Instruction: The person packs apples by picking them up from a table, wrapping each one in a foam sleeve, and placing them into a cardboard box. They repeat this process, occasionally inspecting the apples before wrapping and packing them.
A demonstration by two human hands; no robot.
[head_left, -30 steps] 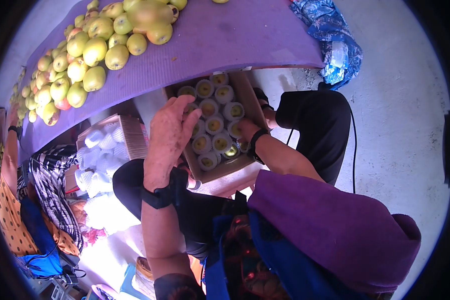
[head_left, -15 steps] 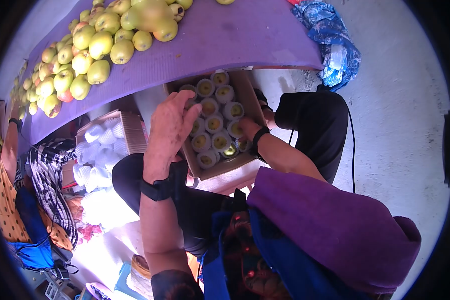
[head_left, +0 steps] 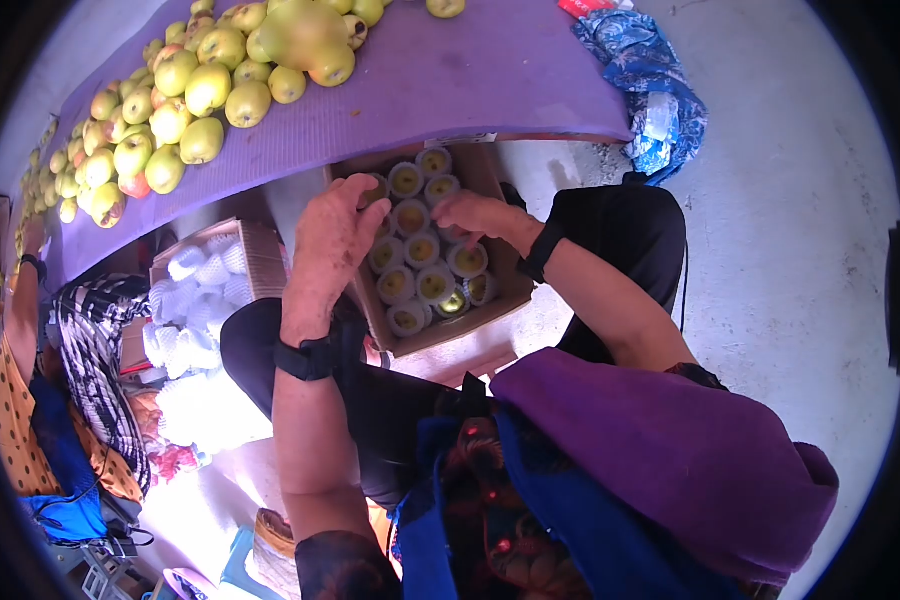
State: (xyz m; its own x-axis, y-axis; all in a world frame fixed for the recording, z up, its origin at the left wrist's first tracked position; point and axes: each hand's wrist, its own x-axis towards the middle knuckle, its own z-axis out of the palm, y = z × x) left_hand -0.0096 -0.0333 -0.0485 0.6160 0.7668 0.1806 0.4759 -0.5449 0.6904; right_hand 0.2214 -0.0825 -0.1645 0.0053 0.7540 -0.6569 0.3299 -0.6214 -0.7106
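Note:
A cardboard box stands between my knees, with several apples in white foam net sleeves packed in rows. At its upper left corner, my left hand has thumb and fingers closed around a sleeved apple. My right hand reaches over the right side of the box, fingers curled down onto a sleeved apple that they mostly cover. Near the bottom, a shinier green apple sits low among the sleeved ones.
A purple-covered table bears a heap of loose yellow-green apples. Left of my knee stands a carton of white foam sleeves. Another person's arm shows at far left. A blue patterned cloth hangs at the table's right end.
My right hand has moved up and left from the box's right side to over the apples. My left hand stays at the upper left corner, shifted slightly.

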